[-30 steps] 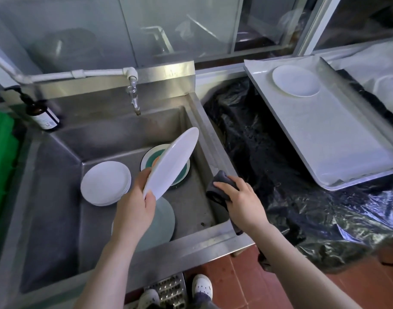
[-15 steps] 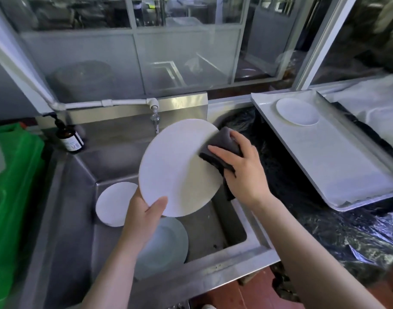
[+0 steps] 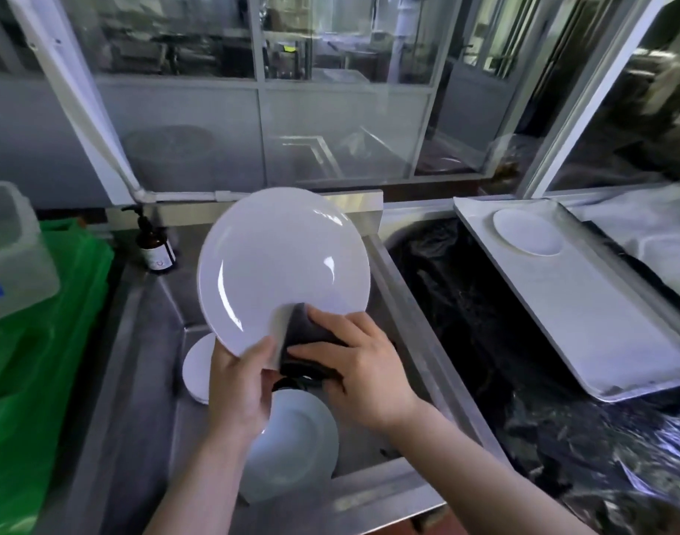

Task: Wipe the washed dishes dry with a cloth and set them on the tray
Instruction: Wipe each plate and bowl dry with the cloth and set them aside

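Plate (image 3: 280, 264), white and round, is held tilted upright above the steel sink (image 3: 407, 287), its glossy face toward the person.

Far left: a green plastic bag (image 3: 41, 341) with a translucent container (image 3: 10, 256) resting on it. To its right, a brown pump bottle (image 3: 156, 249) stands on the sink's far ledge.

The left hand (image 3: 240, 388) grasps the plate at its near rim, thumb on the face. In the basin below lie a stack of white plates (image 3: 197, 368) and a single pale plate (image 3: 292, 446).

The right hand (image 3: 363, 376) is clenched around a dark cloth (image 3: 309, 341), pressing it against the plate's lower edge, just beside the left thumb.

Right of the sink, black plastic sheeting (image 3: 465, 322) covers the counter. Further right, a metal tray (image 3: 600, 322) holds one white plate (image 3: 527, 231) at its far end.
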